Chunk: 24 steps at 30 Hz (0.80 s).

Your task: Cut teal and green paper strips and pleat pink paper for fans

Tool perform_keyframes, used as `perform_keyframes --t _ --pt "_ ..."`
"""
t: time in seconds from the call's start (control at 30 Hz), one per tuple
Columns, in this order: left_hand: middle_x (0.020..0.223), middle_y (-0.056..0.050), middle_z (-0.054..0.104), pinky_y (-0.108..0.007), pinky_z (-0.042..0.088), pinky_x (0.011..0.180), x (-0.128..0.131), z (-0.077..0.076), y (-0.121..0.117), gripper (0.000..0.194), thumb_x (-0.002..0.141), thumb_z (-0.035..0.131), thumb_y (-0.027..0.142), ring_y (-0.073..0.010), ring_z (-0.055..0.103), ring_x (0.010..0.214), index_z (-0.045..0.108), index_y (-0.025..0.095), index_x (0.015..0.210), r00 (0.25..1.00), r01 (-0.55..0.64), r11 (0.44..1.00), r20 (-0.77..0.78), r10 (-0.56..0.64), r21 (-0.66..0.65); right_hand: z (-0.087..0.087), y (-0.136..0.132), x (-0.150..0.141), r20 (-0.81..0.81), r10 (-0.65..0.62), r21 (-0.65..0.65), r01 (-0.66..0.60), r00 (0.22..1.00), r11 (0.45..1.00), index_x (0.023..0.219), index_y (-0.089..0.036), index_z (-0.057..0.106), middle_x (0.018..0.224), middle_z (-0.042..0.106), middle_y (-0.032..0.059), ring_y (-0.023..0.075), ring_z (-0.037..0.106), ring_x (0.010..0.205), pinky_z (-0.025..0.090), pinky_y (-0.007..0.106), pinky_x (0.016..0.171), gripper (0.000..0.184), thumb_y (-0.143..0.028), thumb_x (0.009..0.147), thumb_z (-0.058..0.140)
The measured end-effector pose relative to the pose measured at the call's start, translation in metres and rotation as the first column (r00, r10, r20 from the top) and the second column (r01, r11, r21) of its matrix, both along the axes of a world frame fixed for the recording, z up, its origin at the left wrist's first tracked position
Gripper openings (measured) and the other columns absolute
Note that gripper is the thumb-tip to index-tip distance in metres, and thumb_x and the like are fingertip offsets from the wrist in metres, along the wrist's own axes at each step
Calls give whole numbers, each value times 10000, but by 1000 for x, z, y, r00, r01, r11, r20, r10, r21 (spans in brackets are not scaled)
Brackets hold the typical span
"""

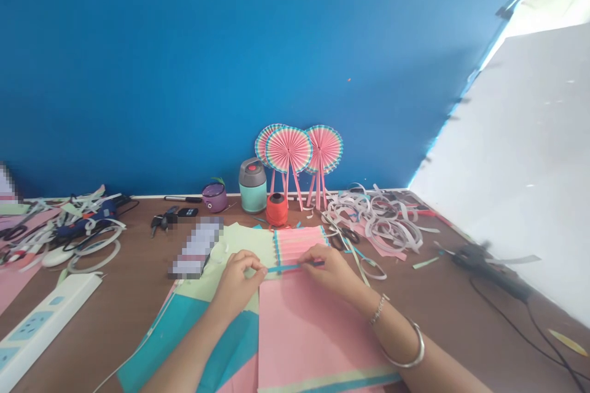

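Note:
A narrow blue paper strip [284,268] runs level between my two hands. My left hand [242,276] pinches its left end between thumb and fingers. The fingers of my right hand [325,267] are closed on its right part. Under the strip lies a pink paper sheet [318,325], banded in pale yellow and blue along its near edge. Just beyond the strip sits a pleated pink paper piece [299,242] with blue-tipped side edges. Whether the strip is joined to either pink piece I cannot tell.
Pink folding fans [289,150] stand at the blue board, near a red thread spool [277,211] and a mint container [253,187]. Curled paper strips [382,215] and scissors [343,236] lie right. Left are a blurred phone [197,247] and a power strip [46,325].

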<state>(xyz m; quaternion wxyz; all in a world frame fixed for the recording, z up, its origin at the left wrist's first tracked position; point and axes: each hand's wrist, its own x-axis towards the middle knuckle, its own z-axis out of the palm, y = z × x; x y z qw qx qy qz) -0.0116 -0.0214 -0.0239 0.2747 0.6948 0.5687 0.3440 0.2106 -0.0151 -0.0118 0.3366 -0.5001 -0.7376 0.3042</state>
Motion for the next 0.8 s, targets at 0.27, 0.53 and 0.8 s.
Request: perform_keyframes --t 0.27,0.53,0.8 --pt "798 -29 606 -366 401 858 -4 8 0 130 642 571 275 -216 534 875 579 215 528 998 -27 996 -60 22 -83 -4 4 13 109 62 -179 -42 992 983 627 -145 608 566 578 -16 100 480 538 359 197 514 141 -147 688 481" --pt "781 -28 606 -355 406 818 -4 8 -3 121 638 542 231 -221 532 863 587 212 527 986 -8 992 -163 -13 -130 -6 0 7 256 11 -164 32 967 986 591 -154 596 595 611 -1 116 510 569 335 197 511 130 -119 622 474" --pt "764 -25 615 -336 415 779 -3 0 -1 120 633 536 202 -218 536 847 586 211 524 976 -15 993 -219 -11 -115 -6 -2 2 421 -29 -30 46 907 998 561 -165 582 619 617 25 124 483 557 288 211 512 142 -86 584 467"
